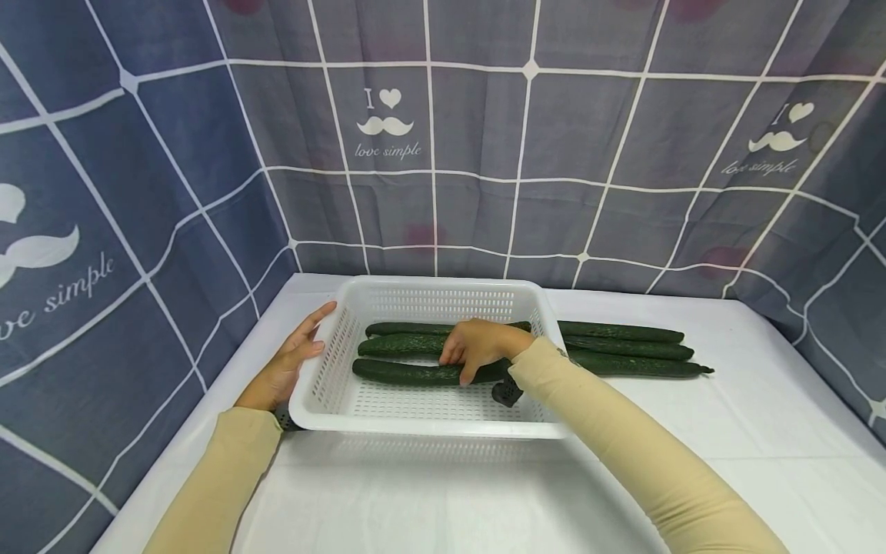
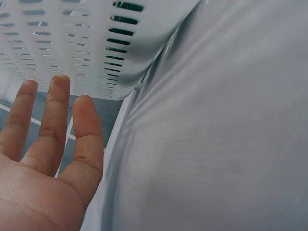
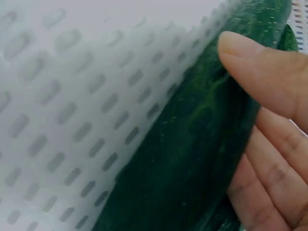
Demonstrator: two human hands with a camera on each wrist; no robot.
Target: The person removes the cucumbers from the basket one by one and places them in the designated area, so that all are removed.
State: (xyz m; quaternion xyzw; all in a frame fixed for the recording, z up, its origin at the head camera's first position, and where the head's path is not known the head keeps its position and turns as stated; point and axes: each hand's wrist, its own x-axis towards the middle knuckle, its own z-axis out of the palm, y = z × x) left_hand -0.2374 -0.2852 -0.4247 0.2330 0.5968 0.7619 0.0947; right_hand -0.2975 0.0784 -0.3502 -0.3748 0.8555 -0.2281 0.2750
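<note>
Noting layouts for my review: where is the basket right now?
In the head view, the basket sits on the table near mid-frame, with the left hand at its left end and three cucumbers lying just right of it.

This looks like a curtained-off table nook; whether it sits in a home, a studio or some other room cannot be told. Behind the white basket (image 1: 429, 425) hangs a grey-blue curtain (image 1: 477, 215) printed with white grid lines, hearts, moustaches and the words "love simple", and similar cloth closes in the space to the basket's left and right. Under the basket is a table (image 1: 415, 508) with a white cover. The basket and the cucumbers (image 1: 401, 373) inside it and to its right are ordinary kitchen goods.
</note>
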